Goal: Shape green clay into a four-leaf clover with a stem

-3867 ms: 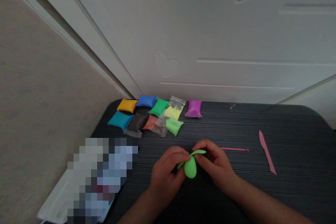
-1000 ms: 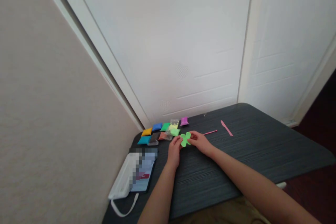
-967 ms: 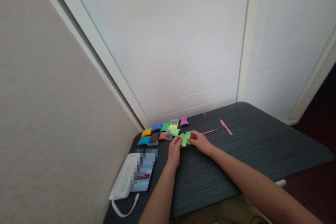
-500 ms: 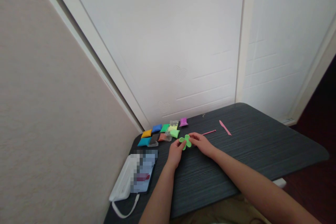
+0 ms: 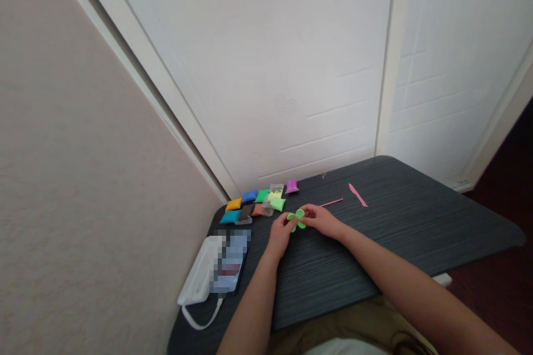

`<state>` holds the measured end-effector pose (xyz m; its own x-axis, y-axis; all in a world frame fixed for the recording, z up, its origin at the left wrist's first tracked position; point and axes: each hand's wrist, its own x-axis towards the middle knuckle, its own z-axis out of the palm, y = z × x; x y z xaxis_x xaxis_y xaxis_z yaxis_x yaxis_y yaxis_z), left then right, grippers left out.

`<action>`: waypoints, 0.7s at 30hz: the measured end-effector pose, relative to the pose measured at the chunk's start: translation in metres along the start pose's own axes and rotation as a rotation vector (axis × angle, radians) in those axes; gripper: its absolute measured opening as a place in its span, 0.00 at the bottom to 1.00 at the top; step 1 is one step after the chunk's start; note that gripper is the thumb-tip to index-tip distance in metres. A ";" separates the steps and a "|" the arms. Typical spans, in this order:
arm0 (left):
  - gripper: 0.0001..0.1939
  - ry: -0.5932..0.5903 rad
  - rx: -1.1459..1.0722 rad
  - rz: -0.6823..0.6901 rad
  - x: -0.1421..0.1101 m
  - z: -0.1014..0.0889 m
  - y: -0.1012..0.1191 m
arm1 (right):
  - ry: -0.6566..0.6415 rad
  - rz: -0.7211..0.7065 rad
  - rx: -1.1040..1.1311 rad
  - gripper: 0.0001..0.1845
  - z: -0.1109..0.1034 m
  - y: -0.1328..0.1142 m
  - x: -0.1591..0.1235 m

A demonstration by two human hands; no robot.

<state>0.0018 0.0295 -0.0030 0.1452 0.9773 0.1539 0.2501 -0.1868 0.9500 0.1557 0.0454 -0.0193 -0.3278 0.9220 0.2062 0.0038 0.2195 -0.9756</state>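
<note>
Between my hands is a light green four-petaled clay clover [image 5: 300, 213], raised a little above the dark table. My left hand [image 5: 278, 234] pinches its left side, with the thumb over the lower petals. From the right, my right hand [image 5: 325, 221] has thumb and fingers closed on the petals on that side. Parts of the clover are hidden behind my fingertips. Just beyond my right hand lies a thin pink stick tool [image 5: 333, 202], partly covered by the hand. A pink plastic clay knife [image 5: 357, 195] rests farther right.
Several colored clay packets, among them a yellow-orange one [image 5: 234, 204] and a purple one [image 5: 292, 186], lie at the table's back left. A phone [image 5: 234, 260] and a white case-like object [image 5: 200, 272] with a white cable [image 5: 204, 326] occupy the left side. A white panel [image 5: 266, 66] stands behind the table [image 5: 416, 222].
My right thumb has shifted onto the clover's right petals, and the clover is turned slightly. The whole view has tilted a little; the packets and tools lie as before.
</note>
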 end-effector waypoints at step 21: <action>0.10 0.007 0.245 0.032 -0.001 0.000 0.008 | 0.081 0.002 -0.106 0.11 -0.001 -0.006 -0.008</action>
<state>0.0035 0.0267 0.0040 0.1507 0.9711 0.1853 0.4706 -0.2353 0.8504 0.1590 0.0371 -0.0147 -0.2507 0.9442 0.2136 0.1057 0.2460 -0.9635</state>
